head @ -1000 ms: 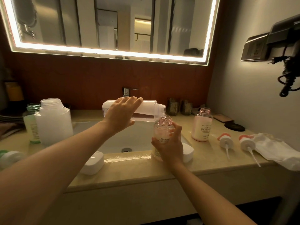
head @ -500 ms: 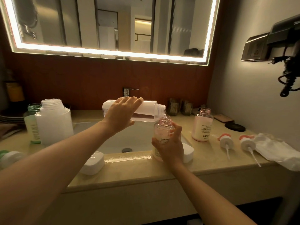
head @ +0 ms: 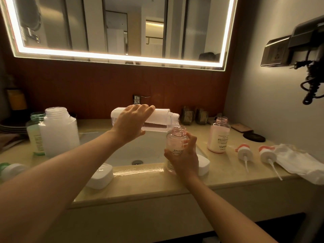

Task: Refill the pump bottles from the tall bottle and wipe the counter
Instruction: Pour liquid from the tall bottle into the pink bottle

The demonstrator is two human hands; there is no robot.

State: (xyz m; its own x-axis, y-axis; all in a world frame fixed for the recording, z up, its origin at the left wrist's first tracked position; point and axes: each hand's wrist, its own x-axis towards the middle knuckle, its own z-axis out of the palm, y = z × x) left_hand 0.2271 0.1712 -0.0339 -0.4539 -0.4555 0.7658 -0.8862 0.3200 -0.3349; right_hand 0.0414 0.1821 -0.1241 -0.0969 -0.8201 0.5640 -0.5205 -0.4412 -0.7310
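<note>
- Tall bottle (head: pixel 160 118): translucent white, pinkish liquid inside.
- Clear pump bottle (head: pixel 175 140): pink-tinted, dark lettering.
- Pink pump bottle (head: pixel 218 139), right: milky pink, dark lettering.
- Left pump head (head: pixel 244 152) and right pump head (head: pixel 266 153): white with coral-pink collars.
- Cloth (head: pixel 298 161), far right: white.
- Jug (head: pixel 58 133), left: frosted white.
- Jar (head: pixel 34 135) beside it: pale green.
- Counter (head: pixel 219 174): beige.
- Sink (head: pixel 150 149): white.
- Back wall (head: pixel 87 88): red-brown.

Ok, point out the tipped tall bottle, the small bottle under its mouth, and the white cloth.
tall bottle (head: pixel 160 117), head view, on its body near the neck.
small bottle (head: pixel 173 141), head view, on its clear upper body.
white cloth (head: pixel 298 163), head view, on its middle.
</note>
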